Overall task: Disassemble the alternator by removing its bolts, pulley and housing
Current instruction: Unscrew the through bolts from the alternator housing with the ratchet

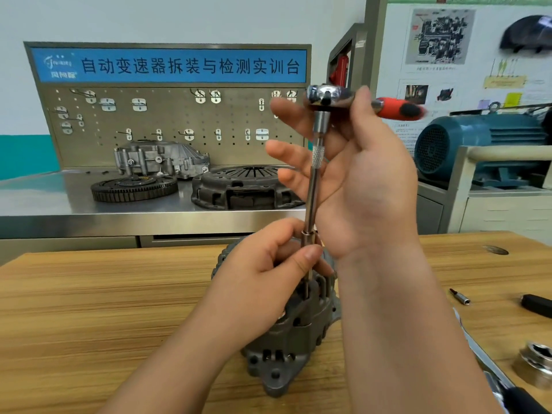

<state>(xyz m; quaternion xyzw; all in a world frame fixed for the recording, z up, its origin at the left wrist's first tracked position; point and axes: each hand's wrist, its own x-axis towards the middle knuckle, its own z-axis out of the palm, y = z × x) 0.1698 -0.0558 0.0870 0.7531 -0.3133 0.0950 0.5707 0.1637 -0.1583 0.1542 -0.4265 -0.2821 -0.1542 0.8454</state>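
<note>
Wooden table (89, 309) holds the alternator (295, 339) at its middle, right under your hands, which hide the spot where the tool meets it. Your left hand (263, 282) pinches the lower end of the upright extension bar (310, 198). Your right hand (367, 189) spreads nearly straight fingers beside the bar, thumb against the ratchet (325, 95), while a small bit (460, 296) and a socket (537, 366) lie to your right.

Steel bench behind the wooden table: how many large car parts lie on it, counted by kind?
Toothed flywheel: 1
Clutch cover: 1
Aluminium housing: 1
Total: 3
</note>
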